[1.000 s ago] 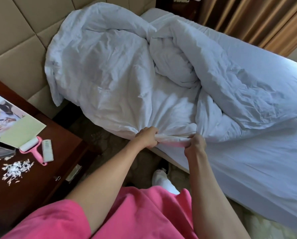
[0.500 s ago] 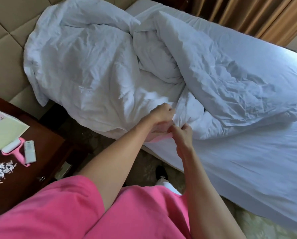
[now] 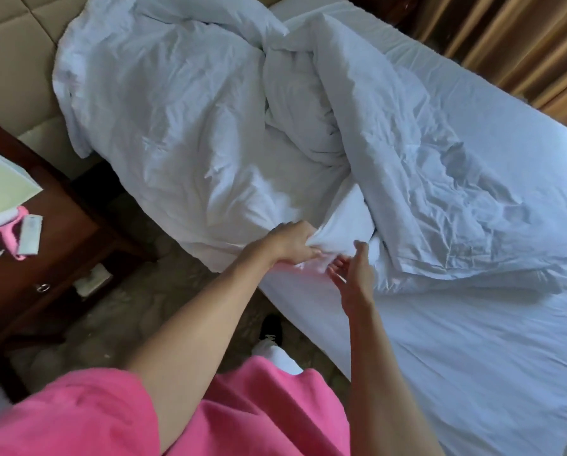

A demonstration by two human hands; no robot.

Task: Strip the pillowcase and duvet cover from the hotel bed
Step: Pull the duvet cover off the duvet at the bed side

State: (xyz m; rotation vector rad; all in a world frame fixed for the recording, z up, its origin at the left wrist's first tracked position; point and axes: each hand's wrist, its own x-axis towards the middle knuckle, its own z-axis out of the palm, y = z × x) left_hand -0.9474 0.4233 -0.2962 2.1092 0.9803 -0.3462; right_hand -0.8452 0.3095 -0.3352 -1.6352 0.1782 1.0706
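A crumpled white duvet in its cover [image 3: 183, 126] lies heaped across the head end of the bed, with a folded part [image 3: 440, 179] spreading to the right. My left hand [image 3: 290, 241] is clenched on a bunch of the cover's edge at the near side of the bed. My right hand [image 3: 354, 274] is just right of it, fingers spread and palm turned toward the fabric, holding nothing. No separate pillow or pillowcase can be made out in the heap.
The white fitted sheet [image 3: 473, 357] covers the mattress to the right. A dark wooden nightstand [image 3: 61, 258] at left carries a pink lint roller [image 3: 5, 228], a remote [image 3: 30, 235] and papers. A padded headboard [image 3: 9, 60] is behind; brown curtains [image 3: 522, 37] hang at the far right.
My right hand has let go of the cover edge and opened. My left hand keeps its grip and has drawn the bunched edge up off the bed side.
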